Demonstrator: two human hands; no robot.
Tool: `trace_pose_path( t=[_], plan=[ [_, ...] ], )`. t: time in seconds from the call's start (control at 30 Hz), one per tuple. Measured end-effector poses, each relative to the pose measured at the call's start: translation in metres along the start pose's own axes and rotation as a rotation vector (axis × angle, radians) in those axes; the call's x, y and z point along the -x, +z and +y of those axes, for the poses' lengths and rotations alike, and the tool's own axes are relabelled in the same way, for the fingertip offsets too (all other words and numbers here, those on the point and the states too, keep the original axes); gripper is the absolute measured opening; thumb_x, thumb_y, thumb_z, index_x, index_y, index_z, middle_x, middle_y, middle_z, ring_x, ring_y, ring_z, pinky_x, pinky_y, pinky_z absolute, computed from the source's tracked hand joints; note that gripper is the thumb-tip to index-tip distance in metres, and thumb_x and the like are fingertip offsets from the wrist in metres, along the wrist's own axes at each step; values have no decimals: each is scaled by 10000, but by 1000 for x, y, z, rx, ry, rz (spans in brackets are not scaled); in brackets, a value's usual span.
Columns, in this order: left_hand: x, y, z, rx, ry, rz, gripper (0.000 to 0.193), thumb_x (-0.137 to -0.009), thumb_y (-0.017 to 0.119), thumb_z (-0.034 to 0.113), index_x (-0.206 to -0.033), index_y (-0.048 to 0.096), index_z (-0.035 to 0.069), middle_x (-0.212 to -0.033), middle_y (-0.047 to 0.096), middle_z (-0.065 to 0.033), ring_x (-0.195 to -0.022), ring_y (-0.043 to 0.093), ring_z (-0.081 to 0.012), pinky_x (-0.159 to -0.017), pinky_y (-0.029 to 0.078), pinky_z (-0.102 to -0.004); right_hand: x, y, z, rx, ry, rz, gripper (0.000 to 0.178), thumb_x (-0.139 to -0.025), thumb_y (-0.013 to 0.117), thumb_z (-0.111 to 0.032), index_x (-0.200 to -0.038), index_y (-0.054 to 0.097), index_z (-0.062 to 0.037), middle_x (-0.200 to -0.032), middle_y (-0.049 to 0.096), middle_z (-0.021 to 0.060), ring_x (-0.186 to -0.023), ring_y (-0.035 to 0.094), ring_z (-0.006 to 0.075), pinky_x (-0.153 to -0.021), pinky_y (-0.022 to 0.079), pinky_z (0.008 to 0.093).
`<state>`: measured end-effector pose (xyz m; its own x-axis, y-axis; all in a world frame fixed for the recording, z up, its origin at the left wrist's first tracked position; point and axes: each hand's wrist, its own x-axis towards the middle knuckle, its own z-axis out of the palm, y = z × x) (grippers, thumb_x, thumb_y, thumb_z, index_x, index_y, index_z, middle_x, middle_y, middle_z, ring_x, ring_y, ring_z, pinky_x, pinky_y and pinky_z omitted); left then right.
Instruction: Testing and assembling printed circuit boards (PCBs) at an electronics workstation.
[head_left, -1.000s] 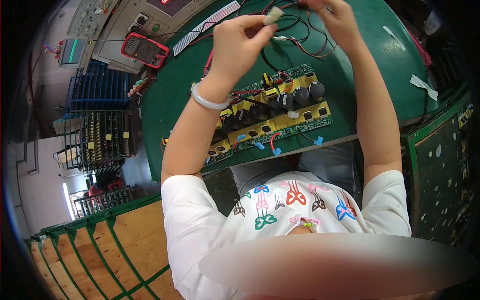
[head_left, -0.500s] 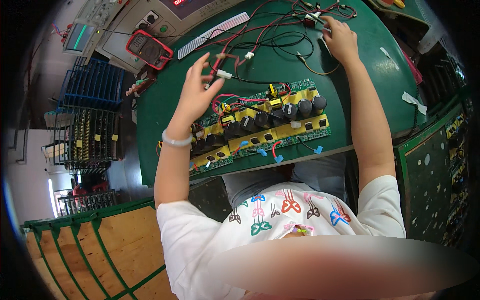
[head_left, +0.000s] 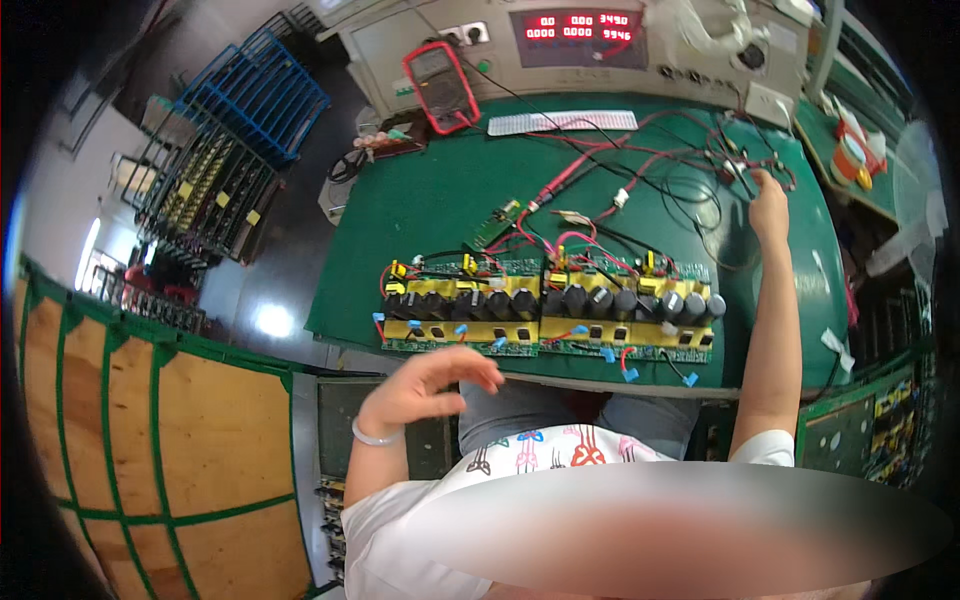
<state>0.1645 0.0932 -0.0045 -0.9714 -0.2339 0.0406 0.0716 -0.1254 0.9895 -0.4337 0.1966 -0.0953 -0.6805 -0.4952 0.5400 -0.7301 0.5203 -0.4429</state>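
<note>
My left hand (head_left: 430, 388) is raised at the table's front edge, near the left board, its fingers bent and apart with nothing in them. At the far right, my right hand (head_left: 768, 208) is closed among the tangled leads (head_left: 690, 180), beside a thin dark rod (head_left: 743, 182); what its fingers pinch is too small to make out. Two circuit boards, a left board (head_left: 465, 335) and a right board (head_left: 640, 338), lie end to end near the front edge, with black capacitors, yellow parts and blue-tipped wires. Behind them lies a small green board (head_left: 492, 228) with wires attached.
A red multimeter (head_left: 441, 88) and a test instrument (head_left: 580, 40) with red digits stand at the back of the green table (head_left: 390, 200). A white perforated strip (head_left: 562, 122) lies before them. Blue racks (head_left: 255, 95) stand left; an orange cup (head_left: 848, 158) is at the right.
My left hand has drawn back from the wires behind the boards to the front edge. My right hand remains by the leads. The view has shifted, showing more of the instrument and both boards.
</note>
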Motion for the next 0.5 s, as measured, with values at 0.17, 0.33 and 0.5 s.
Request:
trace_pose_path(
  t=[0.17, 0.33, 0.5],
  plan=[
    [4, 18, -42, 29, -74, -135, 506, -939, 692, 154, -1390, 522, 0, -1296, 606, -135, -1200, 579, -215, -1056, 447, -371, -36, 21, 9, 77, -17, -226, 372, -862, 507, 30, -1218, 592, -36, -1123, 664, 257, -1098, 619, 411, -912, 499, 480],
    [2, 25, -68, 180, -131, -113, 502, -956, 674, 156, -1414, 509, 32, -1290, 607, -109, -1211, 563, -194, -1074, 433, -357, -48, 30, 11, 152, -179, -174, 355, -863, 556, 9, -1215, 553, -40, -1050, 639, 305, -1021, 603, 487, -863, 481, 530],
    [1, 29, -89, 202, -181, -48, 483, -954, 675, 143, -1397, 520, 33, -1244, 617, -82, -1164, 572, -166, -1041, 443, -336, -52, 27, 1, 73, -299, -249, 498, -857, 681, -273, -1296, 548, -79, -1111, 677, 256, -1046, 636, 442, -894, 506, 510]
  ],
)
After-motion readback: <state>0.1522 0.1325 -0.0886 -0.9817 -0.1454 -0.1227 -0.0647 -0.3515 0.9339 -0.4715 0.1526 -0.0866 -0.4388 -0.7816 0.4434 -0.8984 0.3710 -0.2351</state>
